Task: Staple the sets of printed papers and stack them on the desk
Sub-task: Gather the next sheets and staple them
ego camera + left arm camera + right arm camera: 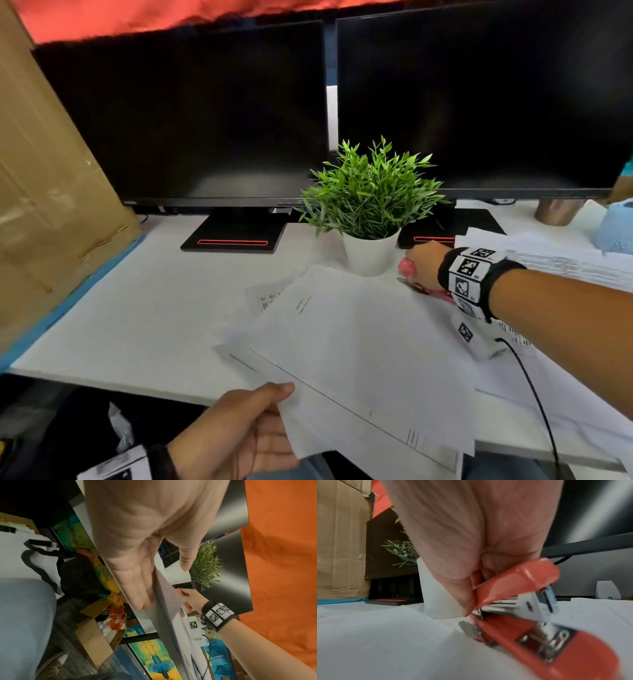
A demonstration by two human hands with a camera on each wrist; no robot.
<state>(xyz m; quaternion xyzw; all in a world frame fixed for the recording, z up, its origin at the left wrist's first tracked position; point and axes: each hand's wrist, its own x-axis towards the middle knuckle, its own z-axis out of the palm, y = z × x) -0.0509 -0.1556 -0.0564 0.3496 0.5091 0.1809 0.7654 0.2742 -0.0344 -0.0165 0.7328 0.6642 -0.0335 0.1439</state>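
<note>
A set of white printed papers (356, 346) slants across the front of the desk, overhanging its edge. My left hand (246, 431) pinches its near corner, thumb on top and fingers underneath; the left wrist view shows the papers (169, 599) edge-on between thumb and fingers. My right hand (423, 265) grips a red stapler (407, 267) beside the plant pot, at the set's far right corner. In the right wrist view the red stapler (530, 601) sits tilted with its jaws parted over the sheets (385, 642).
A potted green plant (370, 202) stands just behind the papers. Two dark monitors (191, 113) fill the back. More loose printed sheets (561, 260) lie at right under my forearm, with a black cable (534, 387). A cardboard box (44, 164) walls the left.
</note>
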